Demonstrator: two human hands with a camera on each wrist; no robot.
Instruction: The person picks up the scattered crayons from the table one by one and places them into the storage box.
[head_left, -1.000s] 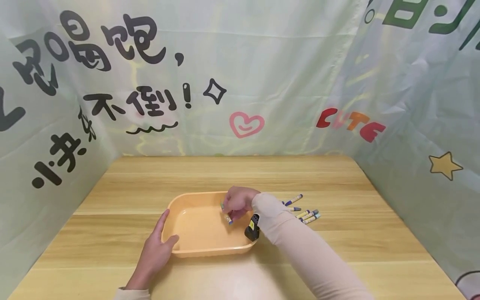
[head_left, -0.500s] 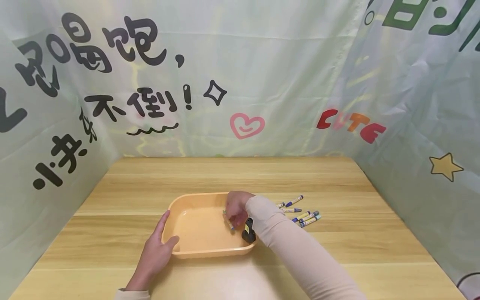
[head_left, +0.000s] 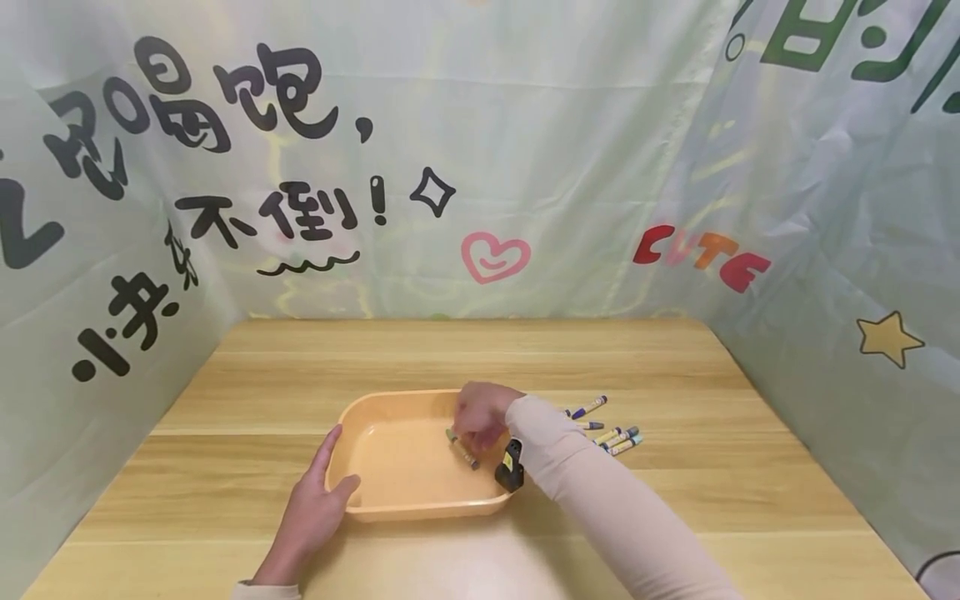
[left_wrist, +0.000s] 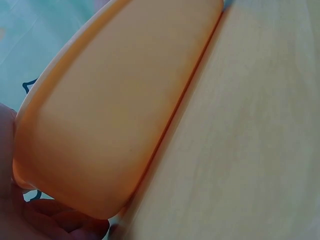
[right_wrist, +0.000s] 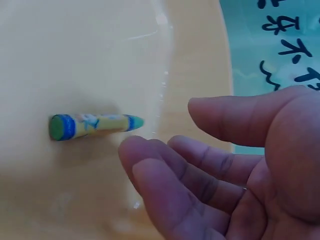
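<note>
A shallow peach-orange plastic tray [head_left: 397, 479] sits on the wooden table. My left hand [head_left: 318, 496] grips its left end, thumb over the rim and fingers outside; the left wrist view shows those fingers bent under the lip. Inside the tray, toward its right side, lies a green crayon [right_wrist: 95, 127] in a yellow and blue wrapper. My right hand [head_left: 486, 414] is just above it over the tray's right part. In the right wrist view, thumb and fingers are spread apart with nothing between them, fingertips close to the crayon's pointed end.
Several more crayons [head_left: 621, 440] lie on the table right of the tray, partly behind the right sleeve. A black wrist camera [head_left: 511, 467] overlaps the tray's right rim. Printed cloth [head_left: 585, 167] encloses the table at the back and sides.
My right hand lowered the green crayon into the tray and let go of it; the crayon now lies apart from the fingers. My left hand kept its hold on the tray.
</note>
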